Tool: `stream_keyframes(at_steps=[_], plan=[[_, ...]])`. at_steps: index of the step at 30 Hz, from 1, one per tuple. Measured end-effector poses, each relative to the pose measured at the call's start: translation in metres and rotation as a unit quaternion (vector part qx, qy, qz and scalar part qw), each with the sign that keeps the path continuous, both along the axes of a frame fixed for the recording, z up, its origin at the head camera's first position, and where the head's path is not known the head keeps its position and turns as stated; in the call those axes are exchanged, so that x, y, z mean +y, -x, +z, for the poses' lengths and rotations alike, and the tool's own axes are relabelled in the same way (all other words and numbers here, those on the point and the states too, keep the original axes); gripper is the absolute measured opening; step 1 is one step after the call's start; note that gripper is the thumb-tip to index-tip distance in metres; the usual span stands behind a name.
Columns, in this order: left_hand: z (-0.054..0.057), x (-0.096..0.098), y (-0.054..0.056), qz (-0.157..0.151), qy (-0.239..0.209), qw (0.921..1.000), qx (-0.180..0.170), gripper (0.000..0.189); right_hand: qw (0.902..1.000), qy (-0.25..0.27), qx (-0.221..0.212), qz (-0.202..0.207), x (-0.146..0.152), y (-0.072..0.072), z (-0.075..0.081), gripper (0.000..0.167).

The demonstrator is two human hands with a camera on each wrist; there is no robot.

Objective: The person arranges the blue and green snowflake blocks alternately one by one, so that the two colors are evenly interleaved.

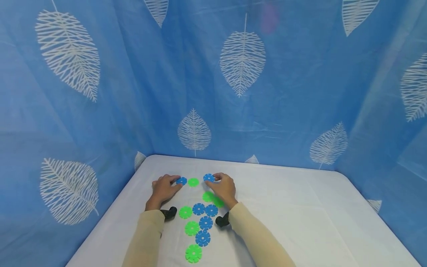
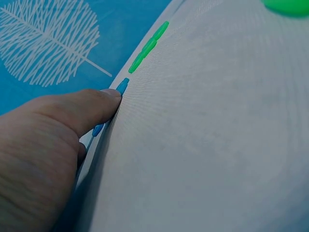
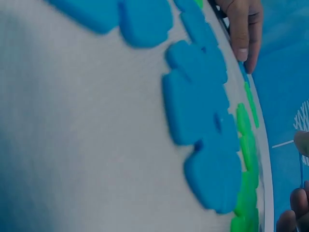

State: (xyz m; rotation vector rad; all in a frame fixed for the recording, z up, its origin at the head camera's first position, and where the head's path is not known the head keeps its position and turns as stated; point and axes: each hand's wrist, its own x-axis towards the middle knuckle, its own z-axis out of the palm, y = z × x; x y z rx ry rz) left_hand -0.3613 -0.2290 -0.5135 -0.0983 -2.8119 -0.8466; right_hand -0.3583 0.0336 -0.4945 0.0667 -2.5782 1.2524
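Observation:
At the far left of the table my left hand (image 1: 165, 190) has its thumb and fingertips at the edges of a blue notched disc (image 1: 181, 181). The left wrist view shows the thumb (image 2: 96, 107) on that disc's edge, the disc low against the cloth. My right hand (image 1: 227, 188) pinches another blue notched disc (image 1: 208, 177) between thumb and fingers, raised off the table in the right wrist view. Between the two hands lies a green notched disc (image 1: 193, 182). Two more green discs (image 1: 208, 196) lie under the right hand, partly hidden by it.
Nearer me, several blue discs (image 1: 205, 223) lie in a bent line. Left of them is a column of green discs (image 1: 192, 228). A white cloth (image 1: 300, 215) covers the table; a blue leaf-print curtain (image 1: 283, 92) hangs behind and at the sides.

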Motion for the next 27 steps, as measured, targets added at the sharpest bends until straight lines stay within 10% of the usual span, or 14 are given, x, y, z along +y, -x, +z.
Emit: stream_keyframes(at_steps=[27], plan=[[0.002,0.003,-0.001,0.013,-0.001,0.9999,-0.006,0.045,0.9967,-0.079,-0.018,-0.005,-0.02,0.004,-0.007,0.039]])
